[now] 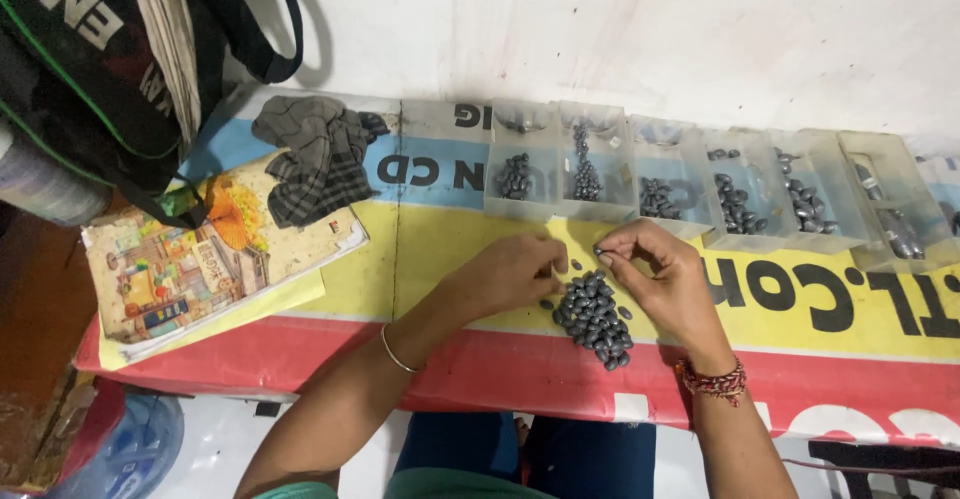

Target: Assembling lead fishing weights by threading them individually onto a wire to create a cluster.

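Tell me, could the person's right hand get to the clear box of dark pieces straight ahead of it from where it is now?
Probably yes. The right hand sits just short of the clear box, with bare banner-covered table between them and the box open on top. Nothing stands in the way.

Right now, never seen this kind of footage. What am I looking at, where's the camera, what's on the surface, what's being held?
No machine here: a person works with two bare hands, filmed from one camera on their head, looking down. The surface is a table covered with a printed yellow, red and blue banner, set against a white wall. A pile of small dark grey oval beads, which look like metal, lies between the hands. The right hand pinches one bead at its fingertips; the left hand rests beside the pile, its grip unclear. Behind them runs a row of clear plastic trays holding similar pieces. To the left lie an illustrated notebook, a striped grey cloth and a dark bag.
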